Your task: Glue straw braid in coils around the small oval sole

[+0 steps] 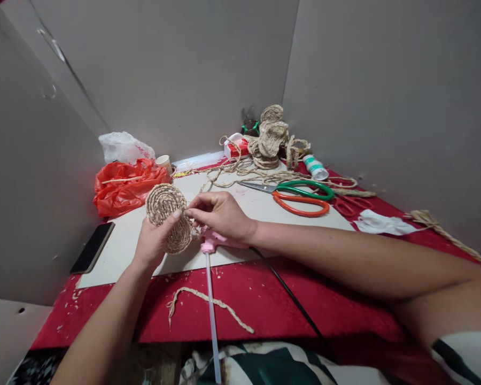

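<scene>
My left hand (156, 238) grips a coiled straw-rope piece (166, 206) by its lower left side, thumb across the front. The piece looks like two joined spirals of braided cord, held up above the white board. At its right edge my right hand (220, 214) pinches with thumb and forefinger; what lies between those fingertips is too small to make out. Just below the right hand is a pink glue gun (210, 239) on the board, a long clear glue stick (210, 299) jutting from it toward me.
Large scissors (304, 198) with green and orange handles lie right of centre on the white board (116, 256). Behind are coiled rope pieces (272, 136). A red plastic bag (124, 187) and a phone (93, 247) are at left. A loose cord (212, 299) lies on the red cloth.
</scene>
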Demonstrator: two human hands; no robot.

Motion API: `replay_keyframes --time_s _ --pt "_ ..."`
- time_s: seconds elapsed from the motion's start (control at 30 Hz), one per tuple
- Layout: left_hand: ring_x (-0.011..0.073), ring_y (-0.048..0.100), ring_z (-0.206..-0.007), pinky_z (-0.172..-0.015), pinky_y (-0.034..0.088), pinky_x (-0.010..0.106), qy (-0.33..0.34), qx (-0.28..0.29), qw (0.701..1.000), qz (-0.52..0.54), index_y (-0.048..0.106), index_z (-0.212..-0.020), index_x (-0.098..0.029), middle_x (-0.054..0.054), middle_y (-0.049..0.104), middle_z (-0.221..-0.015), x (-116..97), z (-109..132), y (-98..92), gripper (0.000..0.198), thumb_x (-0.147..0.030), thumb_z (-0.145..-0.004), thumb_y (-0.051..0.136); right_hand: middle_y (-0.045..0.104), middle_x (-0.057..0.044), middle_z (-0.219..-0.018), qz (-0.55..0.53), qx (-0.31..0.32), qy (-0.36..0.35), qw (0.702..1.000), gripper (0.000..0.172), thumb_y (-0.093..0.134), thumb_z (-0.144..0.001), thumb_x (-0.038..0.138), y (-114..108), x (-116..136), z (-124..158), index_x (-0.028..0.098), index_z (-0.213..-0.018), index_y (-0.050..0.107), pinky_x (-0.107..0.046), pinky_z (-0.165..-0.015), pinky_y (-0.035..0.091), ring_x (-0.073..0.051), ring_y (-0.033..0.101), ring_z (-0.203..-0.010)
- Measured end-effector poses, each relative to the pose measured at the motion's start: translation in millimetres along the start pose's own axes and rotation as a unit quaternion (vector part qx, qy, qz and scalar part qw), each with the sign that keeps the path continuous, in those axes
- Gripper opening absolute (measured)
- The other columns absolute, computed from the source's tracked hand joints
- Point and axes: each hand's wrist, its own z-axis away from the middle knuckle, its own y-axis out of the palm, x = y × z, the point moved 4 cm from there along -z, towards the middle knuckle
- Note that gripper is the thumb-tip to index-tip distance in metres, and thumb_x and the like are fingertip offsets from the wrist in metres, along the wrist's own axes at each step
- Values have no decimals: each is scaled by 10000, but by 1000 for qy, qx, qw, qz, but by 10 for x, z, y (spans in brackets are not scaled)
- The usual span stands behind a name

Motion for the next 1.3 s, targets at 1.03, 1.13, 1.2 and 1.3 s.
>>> replay_keyframes --time_s 1.03,1.13,1.2,1.3 --pt "146 651 -635 -614 537 249 27 -36 999 2 688 -876 -162 17 705 -780 -23 19 61 242 -255 -672 782 666 -14 -624 11 23 27 999 148 529 -766 126 63 122 56 118 -748 676 -214 -534 493 -95 605 -550" --pt "147 654 -648 -627 538 253 22 -17 999 27 683 -896 -165 15 702 -782 -73 30 54 232 -259 -699 760 682 -20 -649 20 34 19 999 176 529 -761 111 73 163 22 107 -806 700 -217 -570 514 -92 620 -567" --pt "156 657 -647 -636 537 269 12 8 999 40 680 -893 -161 21 703 -786 -88 32 59 220 -259 -708 748 677 -19 -655 25 37 13 999 210 514 -769 105 82 192 13 105 -848 709 -218 -573 514 -91 620 -569" --pt "162 657 -664 -643 528 271 6 22 999 49 682 -872 -146 32 705 -799 -81 26 49 203 -237 -702 746 657 -17 -650 10 29 27 999 240 487 -784 100 96 204 23 100 -897 699 -225 -556 507 -97 611 -559"
